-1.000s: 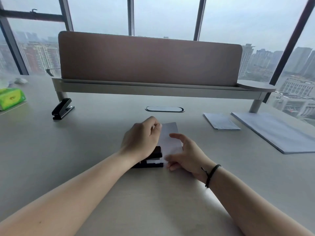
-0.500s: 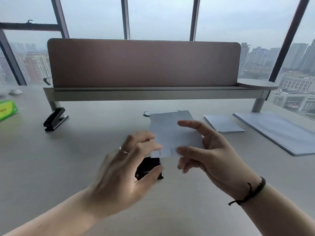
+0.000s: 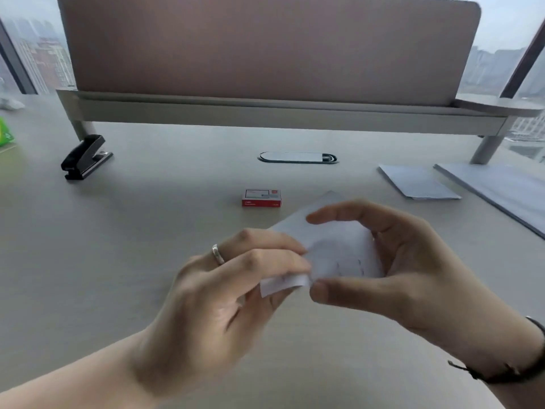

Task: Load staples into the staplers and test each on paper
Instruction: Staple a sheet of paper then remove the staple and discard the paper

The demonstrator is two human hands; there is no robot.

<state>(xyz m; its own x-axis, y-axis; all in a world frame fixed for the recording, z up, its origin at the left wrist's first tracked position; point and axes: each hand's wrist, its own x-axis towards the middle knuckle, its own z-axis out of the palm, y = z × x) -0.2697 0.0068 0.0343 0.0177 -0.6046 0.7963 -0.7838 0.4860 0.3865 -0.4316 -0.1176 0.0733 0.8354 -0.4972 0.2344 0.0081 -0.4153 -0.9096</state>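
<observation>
Both hands hold a small folded white paper [image 3: 339, 249] above the desk, near the middle of the view. My left hand [image 3: 224, 293], with a ring on it, pinches the paper's lower left edge. My right hand [image 3: 392, 261] grips its right side between thumb and fingers. Faint staple marks show on the sheet. A red and white staple box [image 3: 261, 198] lies on the desk just beyond the hands. A black stapler [image 3: 85, 157] sits at the far left by the shelf leg. The stapler I pressed earlier is hidden.
A brown divider panel on a raised shelf [image 3: 280, 110] runs across the back. A cable grommet [image 3: 298, 157] is set into the desk [image 3: 118, 246]. Paper stacks [image 3: 418, 183] lie at the right, a green pack [image 3: 4, 137] at the left edge.
My left hand left the stapler and took the paper's edge. Both hands lifted the sheet closer to me, and the staple box came into view behind them.
</observation>
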